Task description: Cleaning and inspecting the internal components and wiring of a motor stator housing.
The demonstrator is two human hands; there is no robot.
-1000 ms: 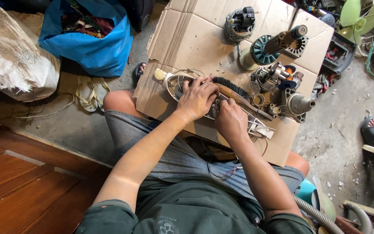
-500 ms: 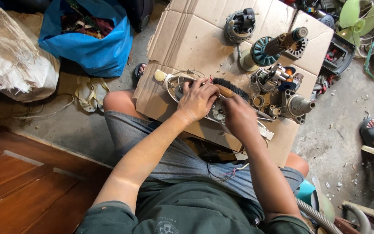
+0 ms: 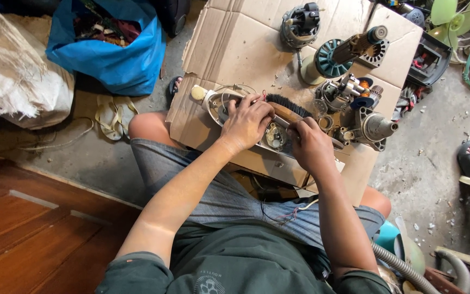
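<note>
Two hands are closed over an opened oval metal appliance base point(image 3: 229, 111) on flattened brown cardboard point(image 3: 235, 49) — the left hand point(image 3: 246, 122) pinned on it, the right hand point(image 3: 311, 144) gripping a wooden-handled black-bristled brush point(image 3: 289, 109). Cleaning seems underway; steadier bracing is called for next.

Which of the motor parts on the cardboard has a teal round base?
The tall one at the back, with a brown shaft poking up. The other motor parts are grey or silver.

Two hands, left point(image 3: 247, 123) and right point(image 3: 311, 146); one brush point(image 3: 288, 106); one blue bag point(image 3: 112, 51); two sandals point(image 3: 112, 117); one cardboard sheet point(image 3: 235, 49).
</note>
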